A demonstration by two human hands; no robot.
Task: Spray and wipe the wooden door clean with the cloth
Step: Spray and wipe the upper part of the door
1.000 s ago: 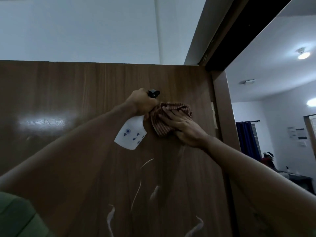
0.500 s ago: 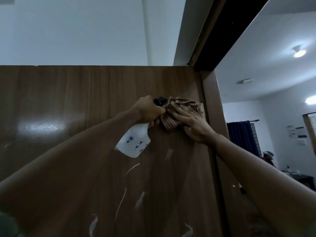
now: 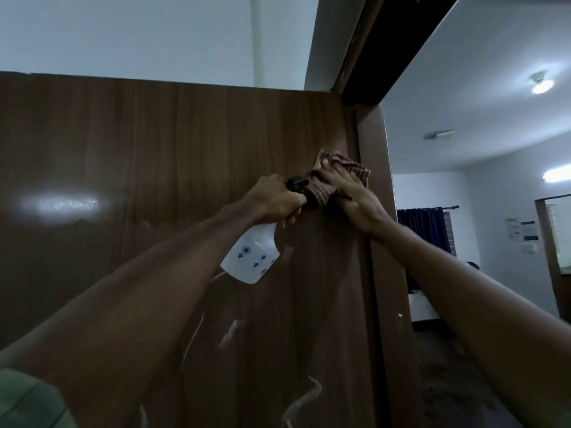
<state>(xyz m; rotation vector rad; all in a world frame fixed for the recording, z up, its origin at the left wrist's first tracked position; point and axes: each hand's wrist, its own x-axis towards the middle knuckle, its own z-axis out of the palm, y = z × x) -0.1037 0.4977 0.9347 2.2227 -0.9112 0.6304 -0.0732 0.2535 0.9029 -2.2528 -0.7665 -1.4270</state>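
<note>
At two o'clock on the dark wooden door, the right hand presses a checked brown cloth flat, wiping; the left hand grips a white plastic spray bottle, ready to re-wet.

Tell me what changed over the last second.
The right hand pushed the cloth rightward and up across the door, to its right edge. The left hand followed, gripping the spray bottle throughout. Nothing was let go; runs of spray remain lower down.
</note>
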